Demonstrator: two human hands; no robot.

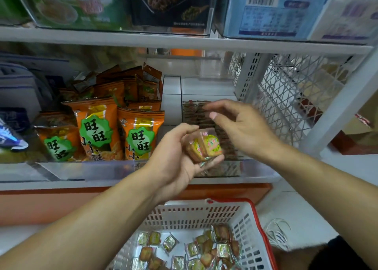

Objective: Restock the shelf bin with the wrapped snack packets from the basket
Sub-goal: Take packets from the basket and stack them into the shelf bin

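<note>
My left hand (pixel 176 163) holds a small stack of wrapped snack packets (pixel 206 147) with yellow and green labels, cupped between fingers and thumb in front of the shelf bin. My right hand (pixel 239 126) hovers over the bin with fingers loosely spread and nothing in it, slightly blurred. The clear shelf bin (pixel 257 169) holds a tight row of the same packets (pixel 196 114) standing on edge. Below, a white basket with a red rim (pixel 253 214) contains several loose wrapped packets (pixel 204 249).
Orange snack bags (pixel 96 126) fill the bin to the left. A white wire mesh divider (pixel 290 97) and a shelf post (pixel 335 108) stand at the right. The upper shelf (pixel 184 42) carries boxed goods. A shoe (pixel 12 138) shows at far left.
</note>
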